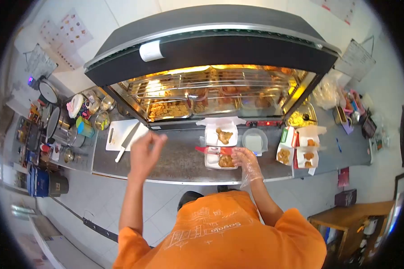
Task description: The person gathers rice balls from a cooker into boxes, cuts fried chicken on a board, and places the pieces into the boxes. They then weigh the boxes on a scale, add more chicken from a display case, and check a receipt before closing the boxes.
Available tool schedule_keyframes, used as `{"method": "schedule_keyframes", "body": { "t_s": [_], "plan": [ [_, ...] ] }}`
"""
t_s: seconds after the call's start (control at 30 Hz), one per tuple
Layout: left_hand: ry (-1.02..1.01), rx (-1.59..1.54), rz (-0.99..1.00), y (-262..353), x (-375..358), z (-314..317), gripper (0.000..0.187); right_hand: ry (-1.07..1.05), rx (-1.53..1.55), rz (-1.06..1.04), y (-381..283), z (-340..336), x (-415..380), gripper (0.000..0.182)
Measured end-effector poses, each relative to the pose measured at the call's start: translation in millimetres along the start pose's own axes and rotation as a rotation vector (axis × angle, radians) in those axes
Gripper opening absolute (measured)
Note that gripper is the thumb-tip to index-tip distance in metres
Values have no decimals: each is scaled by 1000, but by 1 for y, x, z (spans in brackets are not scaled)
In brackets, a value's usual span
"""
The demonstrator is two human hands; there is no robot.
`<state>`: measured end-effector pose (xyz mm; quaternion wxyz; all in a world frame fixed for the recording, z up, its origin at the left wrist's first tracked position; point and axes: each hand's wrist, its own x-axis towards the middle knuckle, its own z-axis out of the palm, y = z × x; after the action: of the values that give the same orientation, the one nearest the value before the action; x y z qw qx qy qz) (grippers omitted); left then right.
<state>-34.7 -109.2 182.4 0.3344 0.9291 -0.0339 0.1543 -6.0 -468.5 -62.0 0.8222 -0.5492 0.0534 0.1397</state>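
My left hand [146, 154] is bare and raised over the counter, right of the white cutting board [116, 134]. Its fingers are loosely bent and apart, with nothing seen in them. A knife [128, 140] lies on the board, its white handle past the near edge. My right hand [248, 163] wears a clear plastic glove. Its fingers close on the end of a red strip-like item [226, 151], over the nearer white carton. Fried chicken [226, 161] lies in that carton, and another piece [223, 136] sits in the open carton [209, 135] behind.
A lit food warmer [211, 54] with trays of fried food stands at the back. Right of the cartons is a round plastic tub [252, 142]. Further right are more open boxes [309, 158] with fried pieces. Metal bowls [102, 120] and pots crowd the left.
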Motion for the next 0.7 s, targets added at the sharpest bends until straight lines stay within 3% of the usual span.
{"method": "schedule_keyframes", "body": {
  "t_s": [0.1,0.23,0.4,0.47,0.7],
  "plan": [
    [267,-57,243,-2,71,-20,14,81,-52,6,-12,0,3,29],
    [405,-162,285,8,147,-34,24,207,-32,-51,-29,13,-9,29],
    [336,-388,244,4,192,-36,31,403,142,-137,6,15,-29,26],
    [197,-546,208,-2,197,-35,33,465,149,-121,23,24,-38,26],
    [47,-623,328,-18,205,-46,36,581,230,-118,59,79,-53,23]
  ]
}}
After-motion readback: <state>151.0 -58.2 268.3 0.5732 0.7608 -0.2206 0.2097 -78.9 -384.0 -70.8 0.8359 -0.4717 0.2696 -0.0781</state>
